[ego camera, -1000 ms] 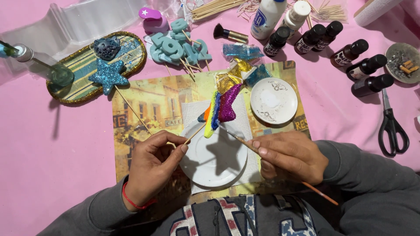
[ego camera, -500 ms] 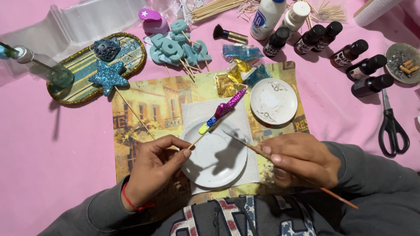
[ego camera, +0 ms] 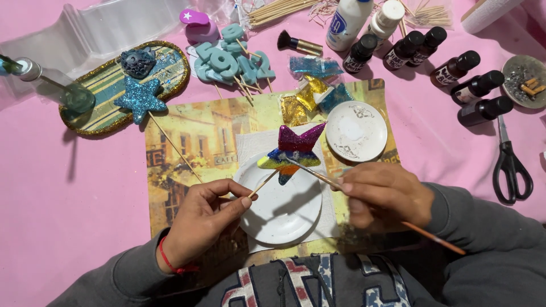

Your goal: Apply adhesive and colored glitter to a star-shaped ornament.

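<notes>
Here, a counter (ego camera: pixel 51 187) draped in pink cloth carries everything, and a printed placemat (ego camera: pixel 187 142) showing a street scene lies at its centre. At ten o'clock from the mat sits an oval glitter-rimmed tray (ego camera: pixel 108 108) bearing a blue glitter star (ego camera: pixel 139 99) on a skewer. On the mat a large white plate (ego camera: pixel 284 207) rests on a paper towel, with a smaller white saucer (ego camera: pixel 356 131) at its one o'clock. At three o'clock, well apart from the mat, lie black-handled scissors (ego camera: pixel 512 167); at one o'clock stand dark dropper bottles (ego camera: pixel 478 86), and at twelve a cluster of teal numerals (ego camera: pixel 233 59) on sticks.

The left hand (ego camera: pixel 199 222) is closed narrowly, pinching a wooden skewer (ego camera: pixel 263 184) between thumb and fingertips. That skewer carries a rainbow glitter star (ego camera: pixel 291 149), held tilted above the plate's twelve o'clock rim. The right hand (ego camera: pixel 387 196) is curled around a thin paintbrush (ego camera: pixel 310 171), whose tip touches the star's lower middle, while its handle runs out toward five o'clock.
</notes>
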